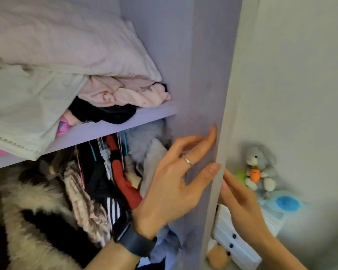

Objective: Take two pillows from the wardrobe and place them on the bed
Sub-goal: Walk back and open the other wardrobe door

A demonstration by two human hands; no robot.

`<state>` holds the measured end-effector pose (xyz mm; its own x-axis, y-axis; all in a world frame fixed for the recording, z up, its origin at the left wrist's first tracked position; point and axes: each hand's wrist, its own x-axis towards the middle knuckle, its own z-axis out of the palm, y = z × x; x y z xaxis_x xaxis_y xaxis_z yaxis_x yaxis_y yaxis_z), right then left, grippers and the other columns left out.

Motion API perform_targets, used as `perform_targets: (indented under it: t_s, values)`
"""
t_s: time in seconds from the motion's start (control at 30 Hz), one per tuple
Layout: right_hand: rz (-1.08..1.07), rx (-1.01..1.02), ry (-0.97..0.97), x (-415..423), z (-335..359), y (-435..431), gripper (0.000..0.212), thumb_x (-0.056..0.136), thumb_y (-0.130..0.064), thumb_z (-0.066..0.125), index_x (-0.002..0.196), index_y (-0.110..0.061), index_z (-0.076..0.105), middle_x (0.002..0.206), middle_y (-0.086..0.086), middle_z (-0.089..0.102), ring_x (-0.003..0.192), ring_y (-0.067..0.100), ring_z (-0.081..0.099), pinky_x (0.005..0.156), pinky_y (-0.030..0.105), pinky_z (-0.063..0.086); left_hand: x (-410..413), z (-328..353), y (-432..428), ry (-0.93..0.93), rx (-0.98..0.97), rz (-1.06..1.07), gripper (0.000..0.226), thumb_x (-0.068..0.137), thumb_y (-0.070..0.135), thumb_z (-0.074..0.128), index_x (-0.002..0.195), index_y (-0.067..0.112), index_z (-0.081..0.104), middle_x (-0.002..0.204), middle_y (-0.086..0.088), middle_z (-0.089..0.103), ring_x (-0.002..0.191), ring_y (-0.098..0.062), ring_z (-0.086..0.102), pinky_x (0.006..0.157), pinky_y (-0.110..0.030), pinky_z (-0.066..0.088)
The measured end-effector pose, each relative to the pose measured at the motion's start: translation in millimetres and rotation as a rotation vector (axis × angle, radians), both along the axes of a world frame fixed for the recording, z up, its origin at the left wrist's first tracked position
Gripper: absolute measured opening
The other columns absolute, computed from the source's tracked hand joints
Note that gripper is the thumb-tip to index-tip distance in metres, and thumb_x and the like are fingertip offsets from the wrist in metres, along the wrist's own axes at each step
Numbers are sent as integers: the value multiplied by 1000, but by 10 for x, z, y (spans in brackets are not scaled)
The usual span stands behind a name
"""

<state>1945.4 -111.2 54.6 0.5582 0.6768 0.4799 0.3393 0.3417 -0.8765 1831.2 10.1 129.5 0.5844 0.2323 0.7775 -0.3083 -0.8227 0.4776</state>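
A pale pink pillow [66, 39] lies on top of the wardrobe's upper shelf [109, 127], over a whitish pillow [23, 106] that hangs past the shelf edge at the left. My left hand [176, 184], with a ring and a dark wristband, is spread flat against the inner face of the lilac wardrobe door [209, 90], thumb on the door's edge. My right hand [240, 201] rests on the outer side of that door edge, fingers straight. Neither hand holds anything.
Crumpled pink and black clothes [125, 94] sit on the shelf under the pillows. Hanging garments [113, 168] and a fur coat [27, 211] fill the space below. Right of the door stand a grey plush bunny [260, 166] and a white drawer unit [236, 242] by the wall.
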Motion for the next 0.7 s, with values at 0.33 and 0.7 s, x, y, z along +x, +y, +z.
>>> perform_targets:
  t_s: [0.33, 0.7]
  values:
    - [-539, 99, 26, 473, 97, -797, 31, 91, -34, 71, 122, -39, 70, 110, -11, 76, 99, 17, 73, 81, 43, 62, 1231, -256, -120, 83, 535, 23, 81, 91, 57, 54, 157, 35, 13, 167, -8, 6, 149, -29, 23, 115, -47, 27]
    - [-924, -53, -172, 1291, 52, -841, 48, 94, -16, 68, 135, -38, 59, 110, -16, 71, 95, 0, 69, 73, 3, 47, 2255, -413, -262, 182, 665, 177, 117, 68, 62, 77, 157, 37, 6, 166, -8, -7, 153, -27, -1, 101, -74, 34]
